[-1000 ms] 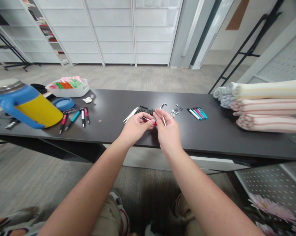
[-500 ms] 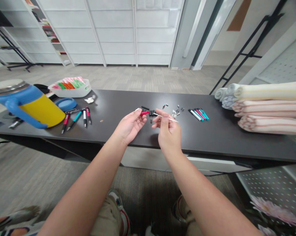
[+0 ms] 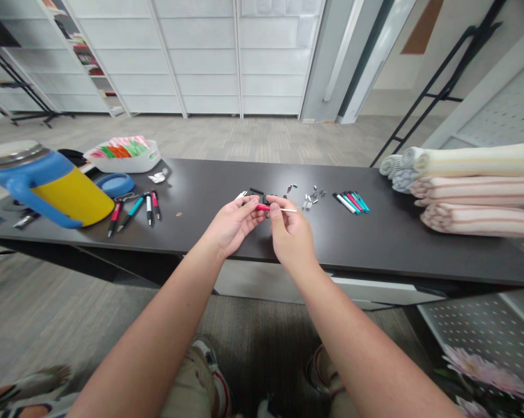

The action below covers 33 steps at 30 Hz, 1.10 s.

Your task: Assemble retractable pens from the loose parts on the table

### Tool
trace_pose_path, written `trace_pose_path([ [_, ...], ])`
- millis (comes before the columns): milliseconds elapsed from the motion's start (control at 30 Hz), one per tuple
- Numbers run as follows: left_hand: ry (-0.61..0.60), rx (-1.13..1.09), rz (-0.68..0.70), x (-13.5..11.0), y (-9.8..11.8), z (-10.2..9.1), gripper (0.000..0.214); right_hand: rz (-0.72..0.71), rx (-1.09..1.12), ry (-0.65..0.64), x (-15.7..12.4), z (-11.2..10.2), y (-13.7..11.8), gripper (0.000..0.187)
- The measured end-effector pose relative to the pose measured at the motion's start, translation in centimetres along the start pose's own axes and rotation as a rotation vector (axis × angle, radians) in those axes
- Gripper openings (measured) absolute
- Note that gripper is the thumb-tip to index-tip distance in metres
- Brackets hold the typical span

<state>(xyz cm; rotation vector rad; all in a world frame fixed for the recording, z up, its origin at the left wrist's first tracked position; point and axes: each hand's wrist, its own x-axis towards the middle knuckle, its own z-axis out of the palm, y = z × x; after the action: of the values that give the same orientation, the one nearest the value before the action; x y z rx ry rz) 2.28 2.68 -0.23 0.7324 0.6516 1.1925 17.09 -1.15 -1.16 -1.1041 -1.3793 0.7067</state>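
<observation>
My left hand is closed on a red pen barrel, which it pinches between thumb and fingertips. My right hand pinches a thin white pen refill. The refill lines up with the barrel's right end; fingers hide how far it goes in. Just past my left fingers, white refills lie on the table. Small black pen parts sit beyond both hands, partly covered by them. Small silver pen parts are scattered right of my right hand. Farther right lies a row of coloured pen barrels.
On the dark table, several pens lie left, beside a blue and yellow mug and its blue lid. Behind is a white basket of colourful packets. Rolled striped towels are stacked at the right end.
My right hand has moved left and in towards my left hand, bringing the refill to the red barrel. The two hands now nearly touch; before, they were apart.
</observation>
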Motion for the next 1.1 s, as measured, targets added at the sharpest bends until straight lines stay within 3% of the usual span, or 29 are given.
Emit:
trace_pose_path([
  [100, 0.049, -0.039, 0.010, 0.1, 0.1, 0.0, 0.015, 0.062, 0.122, 0.033, 0.2, 0.4, 0.2, 0.049],
  [200, 0.084, -0.056, 0.018, 0.2, 0.2, 0.0, 0.013, 0.077, 0.166, 0.086, 0.2, 0.3, 0.2, 0.041],
  [367, 0.089, -0.046, 0.031, 0.1, 0.2, 0.2, 0.012, 0.085, 0.051, 0.098, 0.0, -0.3, -0.3, 0.029],
  [933, 0.055, 0.032, 0.047, 0.1, -0.1, 0.2, 0.021, 0.041, -0.073, 0.190, -0.2, -0.5, -0.8, 0.028],
  [1100, 0.085, 0.021, 0.066, 0.1, 0.0, 0.2, 0.015, 0.062, -0.080, 0.108, -0.2, -0.7, -1.0, 0.030],
])
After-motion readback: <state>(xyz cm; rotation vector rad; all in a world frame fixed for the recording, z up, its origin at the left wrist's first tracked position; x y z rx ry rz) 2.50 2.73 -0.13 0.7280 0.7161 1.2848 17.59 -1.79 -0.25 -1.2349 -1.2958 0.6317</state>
